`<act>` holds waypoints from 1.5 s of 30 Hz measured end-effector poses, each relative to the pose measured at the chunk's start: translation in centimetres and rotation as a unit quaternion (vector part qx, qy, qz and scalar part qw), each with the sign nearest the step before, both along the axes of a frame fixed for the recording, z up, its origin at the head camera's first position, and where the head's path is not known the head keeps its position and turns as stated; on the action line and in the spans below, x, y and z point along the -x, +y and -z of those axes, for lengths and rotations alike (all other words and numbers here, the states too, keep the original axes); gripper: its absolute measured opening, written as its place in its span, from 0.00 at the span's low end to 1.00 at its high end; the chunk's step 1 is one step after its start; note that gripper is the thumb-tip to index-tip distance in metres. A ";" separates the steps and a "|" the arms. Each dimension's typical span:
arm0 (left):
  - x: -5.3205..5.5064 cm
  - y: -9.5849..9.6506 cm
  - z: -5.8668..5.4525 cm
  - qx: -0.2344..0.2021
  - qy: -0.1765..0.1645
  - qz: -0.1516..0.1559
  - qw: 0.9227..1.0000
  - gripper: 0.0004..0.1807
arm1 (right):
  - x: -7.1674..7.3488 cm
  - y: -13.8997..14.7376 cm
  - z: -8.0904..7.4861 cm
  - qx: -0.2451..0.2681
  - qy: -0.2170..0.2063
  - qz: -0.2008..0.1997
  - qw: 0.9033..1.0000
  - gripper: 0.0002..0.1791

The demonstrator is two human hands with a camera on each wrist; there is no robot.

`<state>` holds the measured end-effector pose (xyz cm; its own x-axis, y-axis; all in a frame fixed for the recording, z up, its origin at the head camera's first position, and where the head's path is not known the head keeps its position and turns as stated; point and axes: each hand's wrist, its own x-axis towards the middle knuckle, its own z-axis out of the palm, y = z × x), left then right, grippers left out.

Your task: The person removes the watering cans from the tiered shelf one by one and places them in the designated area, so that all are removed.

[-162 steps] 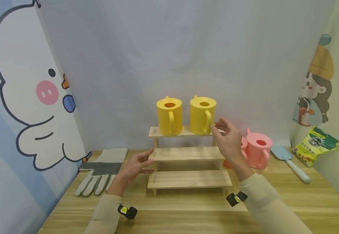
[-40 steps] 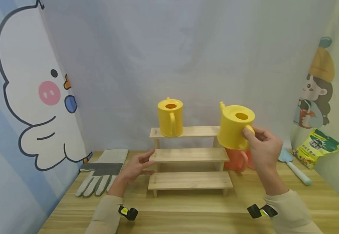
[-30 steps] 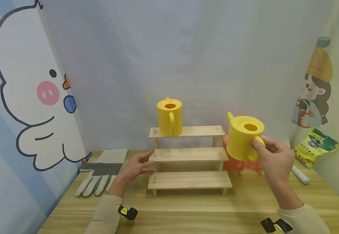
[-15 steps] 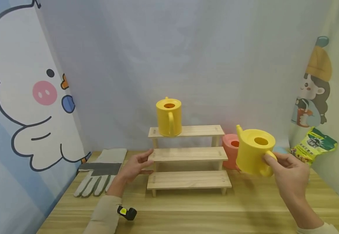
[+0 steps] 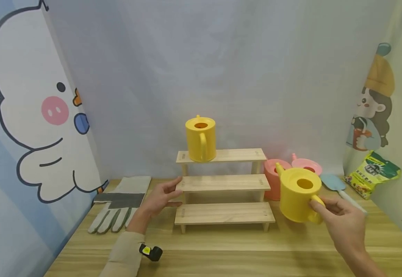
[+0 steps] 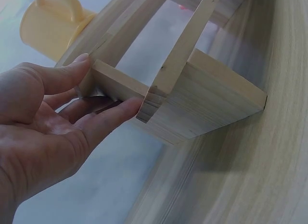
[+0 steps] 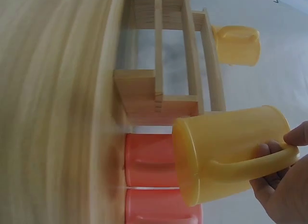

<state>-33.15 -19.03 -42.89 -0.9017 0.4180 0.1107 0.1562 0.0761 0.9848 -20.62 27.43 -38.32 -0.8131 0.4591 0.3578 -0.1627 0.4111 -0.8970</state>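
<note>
A yellow watering can hangs slightly tilted above the table, right of the three-tier wooden shelf. My right hand grips it by the handle, with the thumb on top in the right wrist view. My left hand holds the shelf's left end at the middle tier. In the left wrist view the thumb lies at the board's edge and fingers reach below it. Another yellow watering can stands upright at the left of the top tier, its handle facing me.
Two pink watering cans, a nearer one and one behind, stand right of the shelf, partly hidden by the held can. Farther right lie a light-blue trowel and a green-yellow bag. A work glove lies at left.
My right hand has taken the right-hand yellow watering can off the top tier, carried it rightward and lowered it. During the last half second it moved down. The left hand stays at the shelf.
</note>
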 end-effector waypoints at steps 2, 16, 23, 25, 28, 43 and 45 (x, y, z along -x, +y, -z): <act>0.0 0.0 0.0 -0.001 -0.002 0.000 1.000 0.35 | -0.1 0.1 0.3 -0.010 -0.016 -0.004 1.000 0.16; -0.1 -0.1 0.1 0.000 -0.002 -0.001 1.000 0.36 | -0.1 0.0 2.2 -0.018 -0.055 -0.026 0.998 0.20; 0.0 0.1 0.0 -0.002 -0.007 -0.008 1.000 0.36 | 0.2 0.3 2.8 -0.017 -0.086 -0.043 0.995 0.22; 0.0 0.1 0.0 -0.003 -0.007 -0.007 1.000 0.36 | 0.3 0.4 3.0 -0.020 -0.094 -0.048 0.994 0.22; 0.1 0.1 0.0 -0.005 -0.007 -0.007 1.000 0.35 | 0.3 0.5 3.2 -0.017 -0.108 -0.054 0.993 0.22; 0.1 0.0 -0.1 -0.006 -0.011 -0.005 1.000 0.36 | 0.3 1.0 4.0 0.001 -0.160 -0.081 0.984 0.24; 0.0 0.0 -0.1 -0.006 -0.013 -0.004 1.000 0.36 | 0.3 1.1 4.0 -0.002 -0.168 -0.085 0.982 0.25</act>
